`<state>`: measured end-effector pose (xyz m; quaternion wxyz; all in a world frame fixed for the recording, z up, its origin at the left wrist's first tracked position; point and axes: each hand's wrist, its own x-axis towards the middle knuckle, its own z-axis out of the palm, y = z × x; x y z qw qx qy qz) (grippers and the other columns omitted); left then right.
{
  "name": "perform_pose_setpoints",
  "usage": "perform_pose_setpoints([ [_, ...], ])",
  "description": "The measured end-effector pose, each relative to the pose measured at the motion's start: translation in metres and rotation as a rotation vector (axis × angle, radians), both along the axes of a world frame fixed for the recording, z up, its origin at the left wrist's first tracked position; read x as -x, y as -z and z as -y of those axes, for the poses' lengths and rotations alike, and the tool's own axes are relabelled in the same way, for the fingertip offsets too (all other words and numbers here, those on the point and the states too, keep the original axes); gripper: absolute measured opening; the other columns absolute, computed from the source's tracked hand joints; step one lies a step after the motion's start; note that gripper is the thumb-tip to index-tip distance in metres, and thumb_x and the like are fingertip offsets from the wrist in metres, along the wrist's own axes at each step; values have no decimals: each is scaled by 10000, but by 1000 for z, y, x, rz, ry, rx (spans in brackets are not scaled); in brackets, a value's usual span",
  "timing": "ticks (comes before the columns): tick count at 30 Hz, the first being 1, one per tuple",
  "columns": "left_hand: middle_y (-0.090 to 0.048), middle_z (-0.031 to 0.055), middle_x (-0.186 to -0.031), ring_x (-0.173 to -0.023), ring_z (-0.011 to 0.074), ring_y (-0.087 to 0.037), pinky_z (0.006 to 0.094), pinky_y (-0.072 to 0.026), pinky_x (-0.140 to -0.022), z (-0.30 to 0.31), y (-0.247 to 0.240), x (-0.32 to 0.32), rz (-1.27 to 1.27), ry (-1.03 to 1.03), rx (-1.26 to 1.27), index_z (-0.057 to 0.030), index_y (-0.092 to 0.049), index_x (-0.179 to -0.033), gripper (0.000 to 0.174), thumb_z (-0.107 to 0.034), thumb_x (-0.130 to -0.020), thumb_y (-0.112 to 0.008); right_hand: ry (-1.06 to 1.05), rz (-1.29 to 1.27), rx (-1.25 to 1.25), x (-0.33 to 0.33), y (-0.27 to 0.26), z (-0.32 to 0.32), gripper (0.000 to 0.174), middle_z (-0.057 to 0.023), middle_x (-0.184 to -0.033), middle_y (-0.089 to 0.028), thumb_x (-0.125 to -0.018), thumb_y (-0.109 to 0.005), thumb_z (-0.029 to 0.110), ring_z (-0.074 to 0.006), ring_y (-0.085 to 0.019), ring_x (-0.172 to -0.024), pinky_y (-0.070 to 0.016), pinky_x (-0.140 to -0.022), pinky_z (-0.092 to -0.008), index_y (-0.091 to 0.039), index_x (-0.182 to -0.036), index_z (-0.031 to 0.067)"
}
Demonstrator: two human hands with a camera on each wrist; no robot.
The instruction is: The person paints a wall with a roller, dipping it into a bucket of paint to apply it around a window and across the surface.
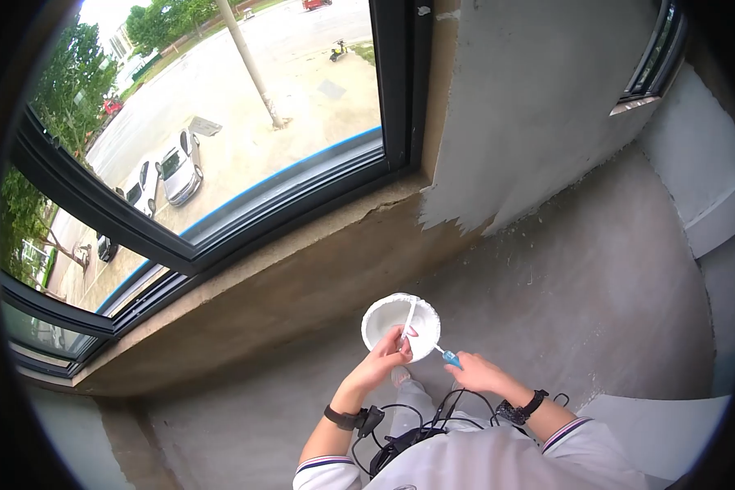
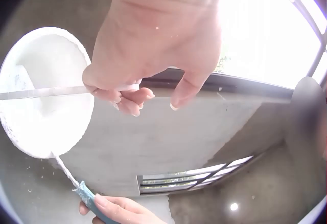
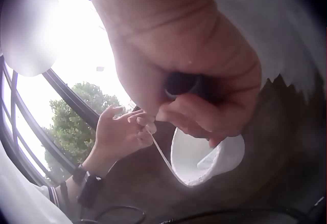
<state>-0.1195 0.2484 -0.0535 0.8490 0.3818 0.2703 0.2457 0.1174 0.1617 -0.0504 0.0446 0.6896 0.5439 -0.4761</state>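
Note:
A white bucket [image 1: 375, 320] with a rough, coated rim hangs in front of the person. The left hand [image 1: 380, 361] [image 2: 158, 35] curls its fingers round the bucket's thin white handle [image 1: 410, 314] [image 2: 46, 92]; its thumb stands apart. In the right hand [image 1: 480, 375] [image 3: 189, 65] is a tool with a blue grip [image 1: 451, 358] [image 2: 92, 201], whose thin shaft reaches the bucket's rim. The tool's far end is hidden at the bucket. The right wrist view shows the dark butt of the grip [image 3: 181, 85] inside the curled fingers.
A dark-framed window [image 1: 302, 208] with a rough ledge [image 1: 245, 267] runs along the left. Grey plastered wall [image 1: 514, 106] stands ahead, with a smaller window [image 1: 653, 61] at upper right. Black cables [image 1: 420, 408] loop at the person's waist; their feet are below the bucket.

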Motion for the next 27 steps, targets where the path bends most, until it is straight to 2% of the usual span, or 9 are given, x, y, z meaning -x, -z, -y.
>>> perform_pose_setpoints([
  [4, -465, -38, -852, -849, 101, -449, 245, -358, -809, -13, 22, 37, 39, -192, 62, -54, -489, -1188, 431, -31, -760, -533, 91, -98, -31, 7, -7, 0, 473, -245, -945, -685, -960, -537, 412, -409, -656, -916, -504, -808, -448, -641, -1065, -37],
  [7, -496, -16, -850, -838, 128, -473, 254, -371, -783, -8, 29, 49, 98, -257, 168, -60, -500, -1162, 399, -43, -765, -526, 45, -65, -87, 8, -16, 9, 467, -224, -987, -694, -964, -526, 396, -399, -658, -947, -504, -811, -447, -629, -1160, -15],
  [14, -551, 16, -859, -832, 131, -520, 239, -416, -712, -9, 60, 80, 68, -587, 225, -24, -527, -1157, 347, -65, -812, -530, 88, -39, -69, 11, -49, 18, 436, -217, -1003, -694, -958, -555, 359, -353, -666, -935, -506, -811, -414, -629, -1162, -19],
  [17, -553, 30, -834, -770, 127, -505, 242, -419, -662, -4, 74, 104, 70, -714, 317, -10, -528, -1151, 320, -82, -839, -534, 157, -73, -249, -6, -34, 21, 422, -198, -949, -702, -950, -575, 344, -317, -677, -833, -512, -766, -409, -630, -1148, -25],
  [19, -552, 29, -825, -731, 117, -491, 247, -415, -643, 1, 76, 122, 84, -786, 359, -1, -520, -1159, 325, -101, -851, -543, 297, -165, -252, -17, -28, 11, 361, -131, -765, -677, -953, -587, 317, -218, -633, -609, -506, -597, -370, -632, -1081, -17],
  [20, -551, 28, -822, -712, 112, -484, 249, -412, -635, 3, 74, 130, 93, -830, 384, 4, -515, -1162, 329, -111, -856, -548, 297, -174, -261, -23, -22, 3, 361, -131, -765, -677, -953, -587, 317, -218, -633, -609, -506, -597, -370, -632, -1081, -17],
  [22, -550, 23, -811, -690, 107, -486, 254, -409, -617, 11, 73, 148, 37, -935, 372, 1, -513, -1161, 343, -131, -848, -554, 561, -403, -159, -38, -16, -17, 280, -40, -621, -581, -956, -596, 279, -118, -527, -466, -442, -453, -308, -620, -1012, 6],
  [23, -549, 13, -809, -707, 106, -497, 254, -401, -627, 16, 66, 155, 3, -970, 358, -11, -519, -1154, 349, -126, -826, -550, 590, -453, -211, -43, -17, -30, 243, 15, -567, -510, -963, -594, 264, -68, -470, -412, -374, -380, -270, -603, -976, 22],
  [27, -547, -7, -770, -714, 118, -506, 266, -385, -646, 45, 53, 190, -27, -1145, 372, -51, -531, -1112, 343, -161, -789, -555, 567, -451, -347, -68, -20, -84, 255, 6, -558, -516, -962, -594, 273, -82, -487, -419, -395, -394, -276, -603, -948, 18],
])
